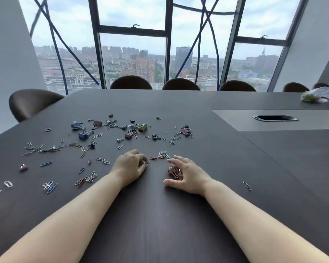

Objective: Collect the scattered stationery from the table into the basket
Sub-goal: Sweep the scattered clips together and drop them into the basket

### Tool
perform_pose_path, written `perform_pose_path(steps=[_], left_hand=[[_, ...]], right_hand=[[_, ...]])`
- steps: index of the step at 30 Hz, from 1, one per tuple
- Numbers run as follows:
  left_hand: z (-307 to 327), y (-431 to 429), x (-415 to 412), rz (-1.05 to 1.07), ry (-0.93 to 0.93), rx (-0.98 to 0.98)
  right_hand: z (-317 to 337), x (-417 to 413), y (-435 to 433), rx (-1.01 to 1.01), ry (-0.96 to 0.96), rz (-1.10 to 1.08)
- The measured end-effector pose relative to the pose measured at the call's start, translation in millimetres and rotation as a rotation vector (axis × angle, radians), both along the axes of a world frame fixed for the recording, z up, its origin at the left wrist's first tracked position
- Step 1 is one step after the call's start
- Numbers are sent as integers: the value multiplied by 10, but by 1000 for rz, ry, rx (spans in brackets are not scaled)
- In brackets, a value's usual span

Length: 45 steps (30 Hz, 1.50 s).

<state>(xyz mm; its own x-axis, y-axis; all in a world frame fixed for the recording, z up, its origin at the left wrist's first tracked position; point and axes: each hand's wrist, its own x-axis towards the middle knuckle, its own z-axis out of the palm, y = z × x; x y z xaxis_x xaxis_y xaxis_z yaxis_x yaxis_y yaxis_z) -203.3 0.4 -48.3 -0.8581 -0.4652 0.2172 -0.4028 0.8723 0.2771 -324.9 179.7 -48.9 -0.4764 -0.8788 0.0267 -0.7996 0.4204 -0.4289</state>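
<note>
Stationery [84, 134]: paper and binder clips strewn over the table [179, 103], mostly left and centre of frame.
Left hand [130, 168]: fingers curled, pinching loose clips [145, 162] at the tips.
Right hand [186, 173]: fingers curled over clip bunch [174, 171], thumb splayed.
Next target, likely: clip cluster [162, 155], just above the gap between the hands, lying left-right, about equally near both.
Stray clip [247, 186]: well right of Right hand.
Basket: not in view.
Hidden: how many clips each palm covers.
</note>
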Motion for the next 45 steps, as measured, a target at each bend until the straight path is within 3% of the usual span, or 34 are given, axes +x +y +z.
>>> perform_pose_path(steps=[3, 8, 14, 17, 23, 29, 36, 45], left_hand=[[3, -98, 323, 145, -91, -130], [-26, -181, 552, 432, -339, 112], [-70, -160, 351, 191, -243, 43], [-53, -157, 274, 72, -160, 29], [-75, -175, 76, 182, -338, 18], [-69, -160, 59, -21, -96, 16], [-63, -144, 106, -18, -44, 3], [-50, -96, 134, -15, 4, -70]], right_hand=[[-2, 76, -106, 18, 71, -107], [-29, 114, -349, -19, 156, -201], [-61, 127, -383, -99, 182, -242], [-60, 145, -381, -105, 286, -322], [-79, 134, -400, -41, 256, -366], [-50, 164, -394, -89, 238, -309], [-68, 150, -408, -65, 270, -381], [-48, 145, -380, -70, 185, -303]])
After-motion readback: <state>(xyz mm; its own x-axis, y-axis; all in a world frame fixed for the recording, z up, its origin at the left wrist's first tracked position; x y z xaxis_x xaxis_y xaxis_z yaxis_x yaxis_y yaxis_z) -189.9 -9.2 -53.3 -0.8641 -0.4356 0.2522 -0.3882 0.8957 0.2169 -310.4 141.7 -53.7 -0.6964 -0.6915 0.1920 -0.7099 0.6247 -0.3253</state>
